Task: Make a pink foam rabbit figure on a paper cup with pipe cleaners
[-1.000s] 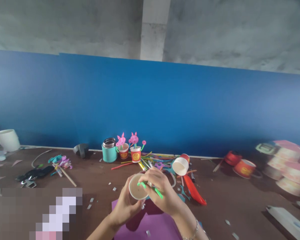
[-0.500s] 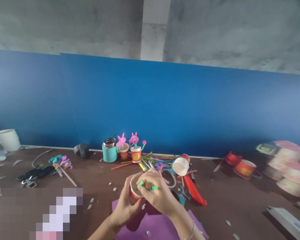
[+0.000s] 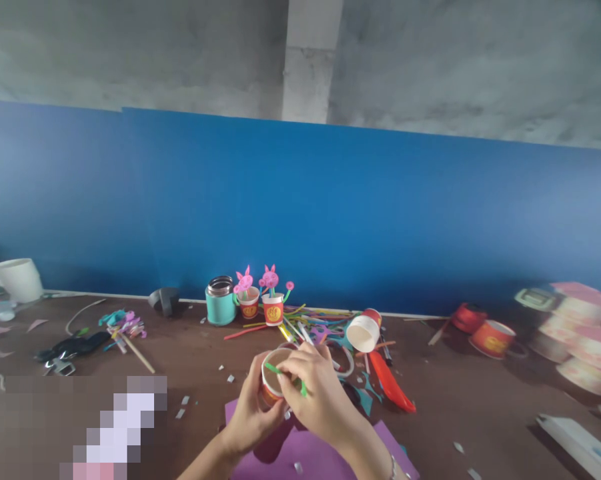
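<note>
Fingers (image 3: 282, 363) of the right hand (image 3: 320, 397) are pinching a green strip (image 3: 272, 368), thumb against the fingertips, and its end is sticking out toward 10 o'clock over the mouth of the cup (image 3: 269, 393). More green is showing under the palm; whether it is the same piece, I cannot tell. The left hand (image 3: 247, 410) is gripping the cup from its 8 o'clock side, thumb and fingers wrapping the wall, and is holding it above the purple sheet (image 3: 310, 460), its mouth tilting toward the wearer.

Too hard a left squeeze could be buckling that rim, since the wall is looking like thin paper; too light a one could be letting the cup twist under a push from the right. The strip is looking bendy, so pressing it off-line could be kinking it. The right knuckles are screening part of the mouth, so a misplaced end could be going unseen.

Beyond, two pink-topped cups (image 3: 273, 311) are standing near 11 and 12 o'clock and a tipped cup (image 3: 364, 333) is lying at 2; a wide elbow swing could be knocking them. White scraps (image 3: 231, 379) are lying loose at 9, and could be sticking to fingers or strip.
</note>
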A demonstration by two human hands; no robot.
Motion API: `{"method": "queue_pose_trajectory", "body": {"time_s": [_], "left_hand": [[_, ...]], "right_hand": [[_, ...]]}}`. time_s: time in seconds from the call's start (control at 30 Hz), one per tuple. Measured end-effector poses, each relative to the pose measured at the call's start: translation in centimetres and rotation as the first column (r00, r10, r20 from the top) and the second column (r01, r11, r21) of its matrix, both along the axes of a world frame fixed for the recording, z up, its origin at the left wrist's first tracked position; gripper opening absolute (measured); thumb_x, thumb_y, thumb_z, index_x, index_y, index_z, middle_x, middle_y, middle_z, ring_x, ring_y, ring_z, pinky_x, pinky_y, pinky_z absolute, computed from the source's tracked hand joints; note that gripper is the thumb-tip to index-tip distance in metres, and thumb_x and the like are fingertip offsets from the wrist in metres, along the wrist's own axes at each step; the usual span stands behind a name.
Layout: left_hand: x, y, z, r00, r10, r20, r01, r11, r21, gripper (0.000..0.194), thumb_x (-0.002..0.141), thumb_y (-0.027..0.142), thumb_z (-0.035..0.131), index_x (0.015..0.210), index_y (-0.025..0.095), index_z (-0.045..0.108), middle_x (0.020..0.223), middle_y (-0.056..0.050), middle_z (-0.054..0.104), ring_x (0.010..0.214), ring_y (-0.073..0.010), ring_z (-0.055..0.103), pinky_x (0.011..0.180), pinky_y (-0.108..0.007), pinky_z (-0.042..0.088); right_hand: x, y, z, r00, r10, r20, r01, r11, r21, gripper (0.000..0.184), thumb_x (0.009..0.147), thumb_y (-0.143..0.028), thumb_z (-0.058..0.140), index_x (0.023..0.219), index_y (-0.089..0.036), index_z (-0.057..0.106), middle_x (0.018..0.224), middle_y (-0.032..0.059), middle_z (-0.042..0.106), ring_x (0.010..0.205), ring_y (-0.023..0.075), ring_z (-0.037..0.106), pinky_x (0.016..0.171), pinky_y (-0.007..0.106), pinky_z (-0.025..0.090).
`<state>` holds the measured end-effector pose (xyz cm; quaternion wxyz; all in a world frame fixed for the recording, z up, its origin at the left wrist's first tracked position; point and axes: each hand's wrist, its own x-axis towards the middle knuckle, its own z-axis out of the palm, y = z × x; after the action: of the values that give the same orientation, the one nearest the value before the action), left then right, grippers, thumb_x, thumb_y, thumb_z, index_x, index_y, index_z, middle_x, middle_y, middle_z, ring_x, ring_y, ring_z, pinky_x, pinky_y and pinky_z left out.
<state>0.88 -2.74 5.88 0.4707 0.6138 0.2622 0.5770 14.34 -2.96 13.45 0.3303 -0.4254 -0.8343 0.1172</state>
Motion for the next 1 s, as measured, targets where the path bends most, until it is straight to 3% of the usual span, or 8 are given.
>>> {"method": "queue_pose_trajectory", "body": {"time_s": [0.2, 0.4, 0.73, 1.0], "left_hand": [[-0.3, 0.1, -1.2, 0.986, 0.018, -0.164, -0.007, 0.998, 0.066, 0.051, 0.075, 0.014, 0.062, 0.120, 0.022, 0.040, 0.108, -0.007, 0.056, 0.095, -0.0206, 0.059, 0.084, -0.032, 0.049], [-0.3, 0.1, -1.0, 0.940, 0.070, -0.333, -0.004, 0.981, 0.195, 0.064, 0.063, 0.001, 0.059, 0.120, 0.023, 0.041, 0.108, -0.004, 0.054, 0.099, -0.0214, 0.055, 0.089, -0.033, 0.045], [-0.5, 0.3, -1.3, 0.942, 0.105, -0.318, -0.041, 0.979, 0.202, 0.058, 0.069, 0.005, 0.058, 0.121, 0.023, 0.038, 0.108, -0.005, 0.055, 0.099, -0.0209, 0.056, 0.087, -0.032, 0.045], [-0.6, 0.4, -0.9, 0.938, 0.118, -0.325, -0.041, 0.972, 0.232, 0.063, 0.067, 0.004, 0.058, 0.124, 0.022, 0.041, 0.115, -0.008, 0.055, 0.105, -0.0243, 0.055, 0.091, -0.035, 0.045]], "right_hand": [[0.7, 0.1, -0.5, 0.970, -0.103, 0.219, 0.127, 0.987, -0.097, 0.020, 0.070, -0.010, 0.055, 0.052, -0.018, 0.056, 0.064, -0.0007, 0.065, 0.078, 0.0164, 0.052, 0.075, 0.031, 0.026], [1.1, 0.0, -0.3, 0.928, -0.111, 0.355, 0.178, 0.971, -0.160, 0.018, 0.069, -0.014, 0.054, 0.052, -0.018, 0.057, 0.061, 0.0014, 0.064, 0.078, 0.0181, 0.051, 0.078, 0.034, 0.025], [1.2, 0.3, 0.0, 0.965, -0.032, 0.260, 0.091, 0.972, -0.217, 0.019, 0.070, -0.009, 0.051, 0.061, -0.021, 0.063, 0.071, -0.0023, 0.067, 0.084, 0.0157, 0.049, 0.078, 0.029, 0.024], [0.4, 0.2, -0.5, 0.983, -0.057, 0.174, 0.083, 0.985, -0.149, 0.024, 0.074, -0.006, 0.054, 0.057, -0.022, 0.060, 0.067, -0.0058, 0.069, 0.079, 0.0163, 0.050, 0.075, 0.031, 0.024]]}}
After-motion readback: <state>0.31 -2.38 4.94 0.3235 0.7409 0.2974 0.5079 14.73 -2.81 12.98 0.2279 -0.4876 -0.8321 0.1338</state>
